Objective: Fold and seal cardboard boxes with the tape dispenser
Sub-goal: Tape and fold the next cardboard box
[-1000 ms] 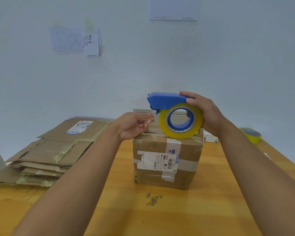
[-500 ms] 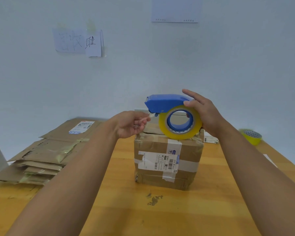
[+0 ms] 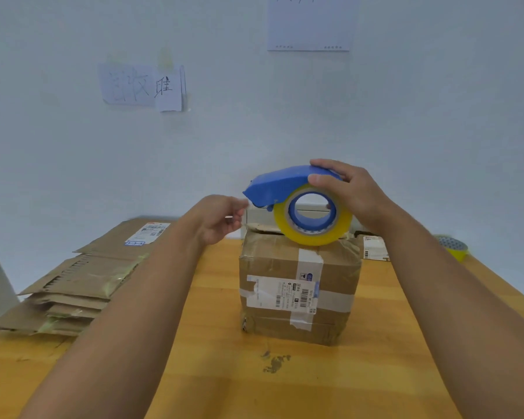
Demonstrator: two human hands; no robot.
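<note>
A person's right hand (image 3: pixel 350 195) grips a blue tape dispenser (image 3: pixel 280 184) from above, fingers curled over its top and thumb on the near side, w/ the yellowish tape roll (image 3: pixel 313 219) resting on top of a closed cardboard box (image 3: pixel 298 285). The box stands upright at the centre of a wooden table (image 3: pixel 212 382), its front carrying a white shipping label (image 3: pixel 280 293) and strips of old tape. The left hand (image 3: pixel 220 219) sits just left of the dispenser's nose, above the box's top-left corner, thumb and fingers drawn together in a pinch at the dispenser's front; what it pinches is too thin and clear to make out, prob. the tape end, but I cannot tell for sure. The two hands are close, not touching.

At the table's left lies a stack of flattened cardboard boxes (image 3: pixel 82 276), the top one w/ a label. Far right, near the table edge, sits a spare yellow tape roll (image 3: pixel 454 247). A small carton (image 3: pixel 374 247) lies just behind the box's right side. Paper sheets (image 3: pixel 142 86) w/ handwritten characters are stuck on the pale wall behind.
</note>
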